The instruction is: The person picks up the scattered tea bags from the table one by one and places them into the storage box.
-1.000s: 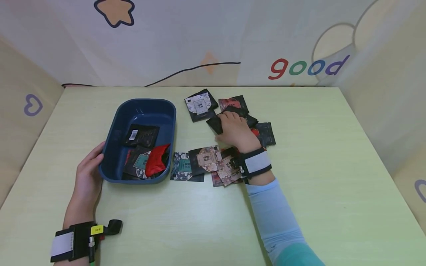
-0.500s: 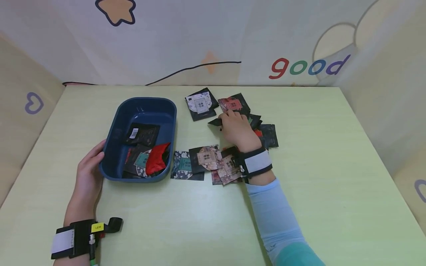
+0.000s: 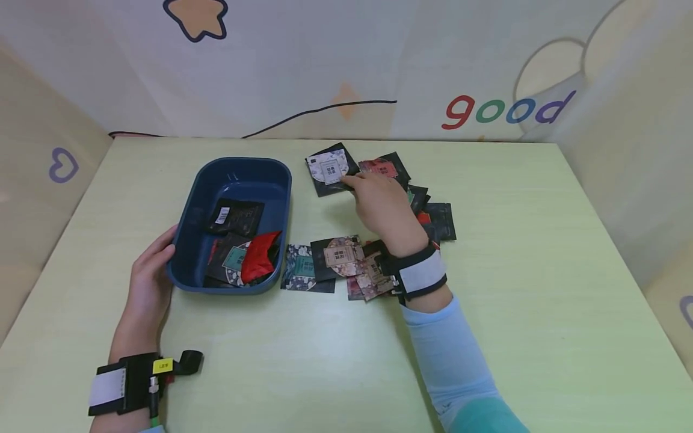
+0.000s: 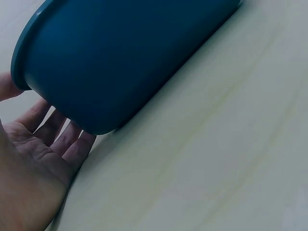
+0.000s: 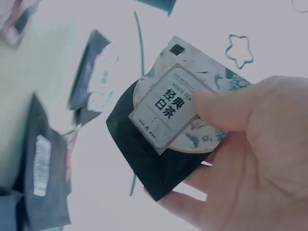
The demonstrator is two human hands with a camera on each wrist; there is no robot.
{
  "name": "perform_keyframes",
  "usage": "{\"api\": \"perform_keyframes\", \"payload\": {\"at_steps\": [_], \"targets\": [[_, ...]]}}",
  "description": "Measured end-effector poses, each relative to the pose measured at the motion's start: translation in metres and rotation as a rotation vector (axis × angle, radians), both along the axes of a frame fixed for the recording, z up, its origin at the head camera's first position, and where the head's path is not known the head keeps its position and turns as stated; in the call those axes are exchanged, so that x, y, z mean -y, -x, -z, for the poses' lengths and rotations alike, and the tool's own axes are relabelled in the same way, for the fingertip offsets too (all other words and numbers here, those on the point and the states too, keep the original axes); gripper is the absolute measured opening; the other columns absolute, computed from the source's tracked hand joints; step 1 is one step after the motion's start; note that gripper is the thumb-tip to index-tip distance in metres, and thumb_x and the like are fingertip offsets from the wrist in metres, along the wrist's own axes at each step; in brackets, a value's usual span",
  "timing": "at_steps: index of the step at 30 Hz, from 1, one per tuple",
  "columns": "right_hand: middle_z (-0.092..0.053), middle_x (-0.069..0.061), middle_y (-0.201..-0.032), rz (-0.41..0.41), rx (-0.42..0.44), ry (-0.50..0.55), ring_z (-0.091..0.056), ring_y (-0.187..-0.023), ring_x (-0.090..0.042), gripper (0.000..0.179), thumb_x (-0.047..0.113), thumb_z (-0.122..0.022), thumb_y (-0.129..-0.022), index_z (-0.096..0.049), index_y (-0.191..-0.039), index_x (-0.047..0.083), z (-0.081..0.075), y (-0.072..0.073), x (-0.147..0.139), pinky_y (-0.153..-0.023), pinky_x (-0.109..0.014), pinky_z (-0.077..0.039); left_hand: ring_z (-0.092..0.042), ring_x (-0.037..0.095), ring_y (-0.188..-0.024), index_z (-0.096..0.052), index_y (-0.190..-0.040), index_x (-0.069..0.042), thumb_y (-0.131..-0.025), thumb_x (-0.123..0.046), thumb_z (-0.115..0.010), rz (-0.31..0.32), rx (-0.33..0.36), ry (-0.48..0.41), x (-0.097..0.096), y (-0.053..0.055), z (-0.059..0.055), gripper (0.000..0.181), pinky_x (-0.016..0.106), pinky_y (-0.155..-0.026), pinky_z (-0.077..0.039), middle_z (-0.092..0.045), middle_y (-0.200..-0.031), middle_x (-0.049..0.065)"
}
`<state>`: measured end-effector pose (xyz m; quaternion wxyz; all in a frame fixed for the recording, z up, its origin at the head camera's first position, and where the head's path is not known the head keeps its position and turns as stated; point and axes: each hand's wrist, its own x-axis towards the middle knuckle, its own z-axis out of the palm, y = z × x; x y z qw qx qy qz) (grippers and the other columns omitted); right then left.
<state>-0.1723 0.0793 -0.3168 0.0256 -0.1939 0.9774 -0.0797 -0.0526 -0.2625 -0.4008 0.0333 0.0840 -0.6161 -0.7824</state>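
Note:
My left hand (image 3: pixel 151 276) rests against the left side of a dark blue plastic bin (image 3: pixel 186 210). In the left wrist view its fairly straight fingers touch the outer wall, with the thumb near the rim. Inside the bin lie several tea sachets, among them a black one with a barcode (image 3: pixel 236 218) and a shiny red one (image 3: pixel 257 258). My right hand (image 3: pixel 387 207) pinches a tea sachet (image 5: pixel 161 108) with a white-tea label, its thumb over the label in the right wrist view. From the head view the hand covers this sachet.
White-labelled sachets (image 3: pixel 328 165) and a red-labelled sachet (image 3: pixel 381 167) lie at the back of the pale table (image 3: pixel 530 288). More dark sachets (image 3: pixel 441 219) lie beyond the right wrist. Several floral sachets (image 3: pixel 338 257) overlap right of the bin. A printed cloth (image 3: pixel 303 60) encloses the table.
My right hand has drawn a sachet from the back pile, its fingertips now overlapping the white-labelled sachets. The left hand stays at the bin. The head view has shifted slightly.

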Motion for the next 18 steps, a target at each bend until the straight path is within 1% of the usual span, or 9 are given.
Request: {"api": "perform_keyframes", "payload": {"at_steps": [3,5,8,11,14,18], "targets": [[-0.064,-0.009,-0.127,-0.02,-0.076,0.028,-0.057,-0.114,-0.026,0.037,0.009,-0.05,-0.094,-0.058,-0.13,0.017,-0.007,-0.007,0.007,-0.092,-0.043,-0.052,-0.042,0.006,-0.118,-0.044,-0.141,-0.013,-0.098,-0.026,-0.041,-0.001,0.002,0.004,0.001,0.0,0.0,0.045,0.023,-0.094,-0.028,-0.056,-0.127,-0.015],[-0.066,-0.008,-0.123,-0.029,-0.127,0.04,-0.06,-0.109,-0.025,0.035,0.012,-0.051,-0.094,-0.061,-0.127,0.018,-0.011,-0.012,0.012,-0.087,-0.041,-0.054,-0.042,0.006,-0.118,-0.044,-0.141,-0.013,-0.098,-0.026,-0.041,0.0,0.008,0.001,0.0,0.0,0.0,0.045,0.023,-0.094,-0.029,-0.056,-0.127,-0.015],[-0.069,-0.006,-0.118,-0.044,-0.195,0.062,-0.062,-0.105,-0.024,0.032,0.015,-0.054,-0.093,-0.064,-0.124,0.019,-0.017,-0.02,0.019,-0.084,-0.039,-0.055,-0.043,0.005,-0.117,-0.044,-0.141,-0.013,-0.098,-0.026,-0.042,-0.002,0.011,0.001,0.0,0.0,-0.001,0.045,0.023,-0.093,-0.03,-0.056,-0.126,-0.016],[-0.071,-0.004,-0.115,-0.067,-0.251,0.091,-0.062,-0.103,-0.022,0.03,0.018,-0.058,-0.091,-0.067,-0.12,0.021,-0.021,-0.027,0.026,-0.084,-0.038,-0.055,-0.043,0.005,-0.117,-0.044,-0.141,-0.013,-0.098,-0.026,-0.042,-0.003,0.011,-0.002,0.001,0.0,-0.001,0.045,0.022,-0.093,-0.03,-0.057,-0.126,-0.016],[-0.073,-0.002,-0.111,-0.104,-0.304,0.13,-0.062,-0.102,-0.019,0.027,0.021,-0.061,-0.089,-0.07,-0.115,0.024,-0.024,-0.034,0.033,-0.082,-0.037,-0.055,-0.045,0.005,-0.115,-0.045,-0.141,-0.013,-0.098,-0.026,-0.042,-0.004,0.008,-0.011,0.0,0.0,-0.001,0.045,0.022,-0.093,-0.031,-0.058,-0.126,-0.016],[-0.074,-0.001,-0.108,-0.194,-0.364,0.165,-0.062,-0.102,-0.017,0.025,0.024,-0.064,-0.087,-0.072,-0.111,0.025,-0.025,-0.044,0.044,-0.083,-0.034,-0.054,-0.045,0.005,-0.115,-0.045,-0.141,-0.013,-0.098,-0.025,-0.042,-0.005,0.005,-0.012,0.0,0.0,-0.001,0.045,0.022,-0.093,-0.032,-0.058,-0.125,-0.016]]}}
